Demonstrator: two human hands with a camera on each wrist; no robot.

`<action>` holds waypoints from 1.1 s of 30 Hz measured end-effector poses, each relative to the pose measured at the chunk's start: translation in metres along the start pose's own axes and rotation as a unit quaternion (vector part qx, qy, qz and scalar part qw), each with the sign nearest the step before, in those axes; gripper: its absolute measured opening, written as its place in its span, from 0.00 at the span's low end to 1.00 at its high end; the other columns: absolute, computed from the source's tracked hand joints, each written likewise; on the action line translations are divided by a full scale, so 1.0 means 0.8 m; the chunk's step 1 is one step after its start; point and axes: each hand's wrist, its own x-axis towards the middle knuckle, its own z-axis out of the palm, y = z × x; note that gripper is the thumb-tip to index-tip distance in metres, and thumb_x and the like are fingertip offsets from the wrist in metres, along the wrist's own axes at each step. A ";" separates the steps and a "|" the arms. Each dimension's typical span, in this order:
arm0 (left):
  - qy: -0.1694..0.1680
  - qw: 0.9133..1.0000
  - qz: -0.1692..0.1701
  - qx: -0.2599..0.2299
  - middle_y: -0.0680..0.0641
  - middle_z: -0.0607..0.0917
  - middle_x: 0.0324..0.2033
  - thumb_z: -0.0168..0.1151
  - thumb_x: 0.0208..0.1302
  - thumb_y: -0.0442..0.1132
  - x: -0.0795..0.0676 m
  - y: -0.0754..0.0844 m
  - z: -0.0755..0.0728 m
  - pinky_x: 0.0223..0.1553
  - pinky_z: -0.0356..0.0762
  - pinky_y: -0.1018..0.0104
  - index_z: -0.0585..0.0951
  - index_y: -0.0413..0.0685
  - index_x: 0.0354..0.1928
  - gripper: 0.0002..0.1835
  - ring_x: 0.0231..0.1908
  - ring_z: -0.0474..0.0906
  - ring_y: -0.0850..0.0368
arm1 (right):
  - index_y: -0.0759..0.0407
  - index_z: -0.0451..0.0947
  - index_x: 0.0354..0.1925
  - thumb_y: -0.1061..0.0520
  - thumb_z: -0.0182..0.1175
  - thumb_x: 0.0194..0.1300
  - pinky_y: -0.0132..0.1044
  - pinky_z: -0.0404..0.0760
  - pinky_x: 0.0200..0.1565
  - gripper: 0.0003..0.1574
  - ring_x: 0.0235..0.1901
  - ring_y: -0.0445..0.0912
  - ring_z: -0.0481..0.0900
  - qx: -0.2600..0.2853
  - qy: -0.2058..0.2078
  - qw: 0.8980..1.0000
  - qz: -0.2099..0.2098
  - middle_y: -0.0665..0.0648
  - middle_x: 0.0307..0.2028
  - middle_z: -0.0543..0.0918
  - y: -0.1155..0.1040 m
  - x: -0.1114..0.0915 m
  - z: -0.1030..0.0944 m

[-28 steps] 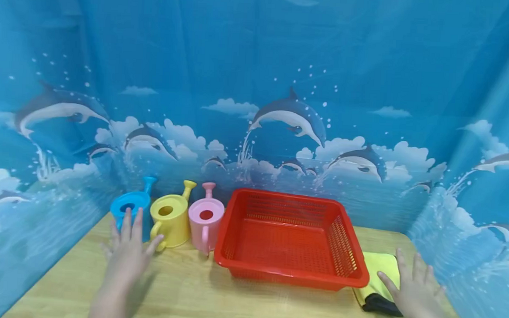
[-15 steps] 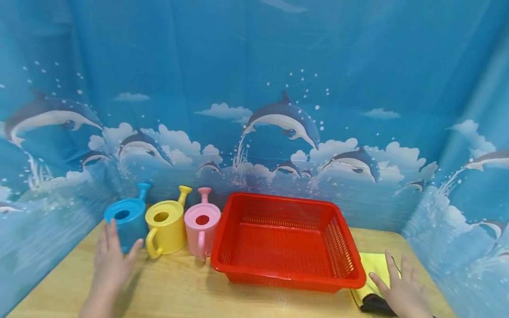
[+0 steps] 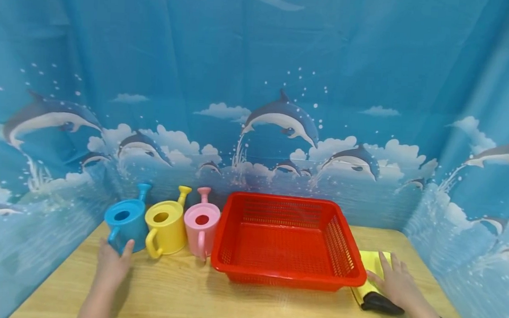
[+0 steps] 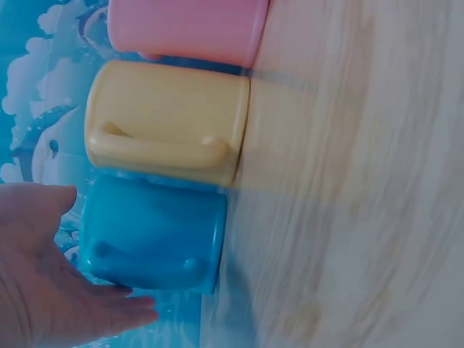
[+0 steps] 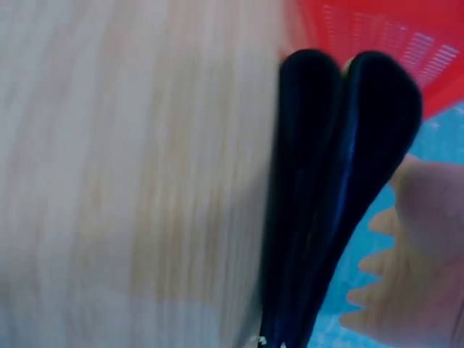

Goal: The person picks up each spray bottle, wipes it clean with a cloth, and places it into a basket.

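A blue watering can (image 3: 134, 232) stands upright at the left of the table, its handle facing the person. My left hand (image 3: 111, 266) is right at this can, thumb and fingers spread apart near the handle. In the left wrist view, the left hand (image 4: 43, 268) has its thumb and fingers on either side of the blue watering can (image 4: 156, 232). At the right, my right hand (image 3: 399, 285) is over a folded yellow cloth (image 3: 371, 263) with a black edge, fingers spread. The right wrist view shows the cloth's thick black folds (image 5: 312, 188) beside the right hand (image 5: 428, 254).
A yellow watering can (image 3: 173, 232) and a pink watering can (image 3: 211, 238) stand in a row beside the blue one. The red plastic basket (image 3: 287, 277) sits in the middle of the wooden table (image 3: 231, 305). Dolphin-print curtain (image 3: 225, 58) encloses the back and sides.
Both hands have lowered: the left from over the blue watering can to beside its handle, the right down onto the yellow cloth. The head view has shifted slightly; the cans and basket stay put.
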 end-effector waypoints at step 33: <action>-0.120 0.991 0.020 0.063 0.22 0.70 0.46 0.22 0.72 0.46 0.038 -0.010 -0.038 0.52 0.60 0.37 0.64 0.24 0.47 0.29 0.52 0.60 0.26 | 0.69 0.37 0.66 0.26 0.50 0.55 0.82 0.42 0.43 0.64 0.51 0.87 0.33 0.050 -0.101 0.994 0.015 0.83 0.62 0.37 -0.018 0.010 0.019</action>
